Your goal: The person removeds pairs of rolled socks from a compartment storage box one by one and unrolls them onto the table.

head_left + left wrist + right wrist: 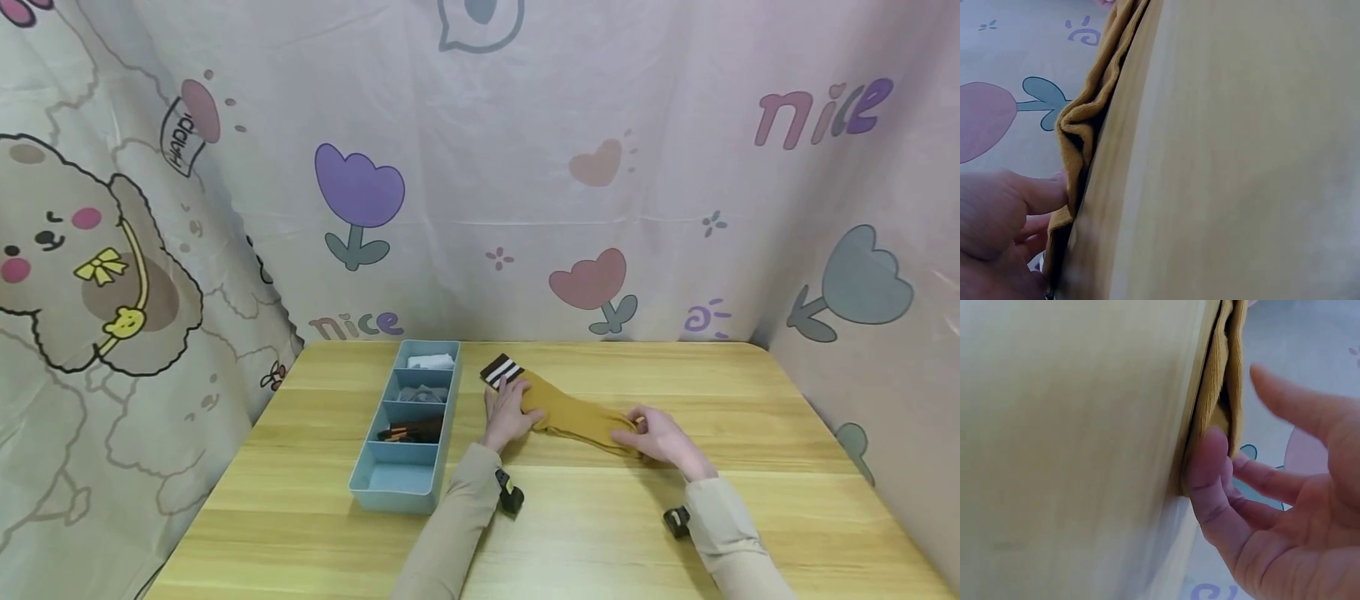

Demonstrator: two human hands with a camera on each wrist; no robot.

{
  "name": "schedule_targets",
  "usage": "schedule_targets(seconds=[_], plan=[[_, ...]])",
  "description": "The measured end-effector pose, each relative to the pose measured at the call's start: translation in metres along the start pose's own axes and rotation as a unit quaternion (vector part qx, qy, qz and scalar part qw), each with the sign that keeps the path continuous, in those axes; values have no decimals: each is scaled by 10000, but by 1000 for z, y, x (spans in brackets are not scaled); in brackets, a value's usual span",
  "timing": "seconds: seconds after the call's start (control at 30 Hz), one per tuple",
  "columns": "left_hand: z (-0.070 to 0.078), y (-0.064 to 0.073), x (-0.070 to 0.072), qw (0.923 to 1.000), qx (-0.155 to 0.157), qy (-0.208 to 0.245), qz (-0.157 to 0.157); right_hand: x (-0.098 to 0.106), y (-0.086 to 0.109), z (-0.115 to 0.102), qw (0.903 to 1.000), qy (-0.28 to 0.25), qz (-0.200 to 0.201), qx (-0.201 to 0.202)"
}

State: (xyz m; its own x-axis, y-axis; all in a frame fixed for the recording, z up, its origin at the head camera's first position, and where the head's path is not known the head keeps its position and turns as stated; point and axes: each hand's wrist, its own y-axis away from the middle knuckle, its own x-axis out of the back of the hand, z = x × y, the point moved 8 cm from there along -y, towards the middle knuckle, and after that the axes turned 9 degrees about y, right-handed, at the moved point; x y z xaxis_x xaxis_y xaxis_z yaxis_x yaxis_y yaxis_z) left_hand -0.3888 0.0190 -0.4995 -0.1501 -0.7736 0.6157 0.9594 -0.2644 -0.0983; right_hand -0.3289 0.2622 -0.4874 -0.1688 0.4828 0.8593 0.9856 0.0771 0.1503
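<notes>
A mustard-yellow sock (566, 410) with a dark, white-striped cuff (501, 370) lies stretched across the table. Over the cuff end rests my left hand (510, 414), its thumb spread along the sock's near side. The left wrist view shows that thumb (1044, 195) pressing the folded yellow fabric (1082, 134). At the other end my right hand (660, 435) pinches the sock's tip. Up close in the right wrist view, one digit (1209, 459) overlaps the end of the yellow fabric (1213, 381), with other fingers curled behind and one finger held up off it.
Left of the sock stands a light-blue divided box (397, 477). Its compartments hold a white folded item (430, 362), grey fabric (422, 394) and a dark brown item with orange marks (412, 430); the front one shows its bare bottom. A printed curtain (480, 167) hangs behind the wooden table (585, 533).
</notes>
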Motion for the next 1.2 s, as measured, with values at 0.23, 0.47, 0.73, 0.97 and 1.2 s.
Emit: schedule_targets(seconds=[0.23,0.47,0.73,0.97,1.2], plan=[[0,-8,3,9986,-60,316,423,-3,6,3,9984,-526,-114,-172],[-5,-11,8,9897,279,800,1151,-10,14,1,9948,-925,-366,-226],[-5,-14,10,9792,350,1259,1552,-19,11,-3,9880,-1333,-766,-122],[-4,-15,8,9787,406,1315,1521,-15,-6,-1,9914,-1137,-647,43],[-4,-18,8,9736,453,1527,1637,-18,-6,-3,9901,-1168,-772,-12]])
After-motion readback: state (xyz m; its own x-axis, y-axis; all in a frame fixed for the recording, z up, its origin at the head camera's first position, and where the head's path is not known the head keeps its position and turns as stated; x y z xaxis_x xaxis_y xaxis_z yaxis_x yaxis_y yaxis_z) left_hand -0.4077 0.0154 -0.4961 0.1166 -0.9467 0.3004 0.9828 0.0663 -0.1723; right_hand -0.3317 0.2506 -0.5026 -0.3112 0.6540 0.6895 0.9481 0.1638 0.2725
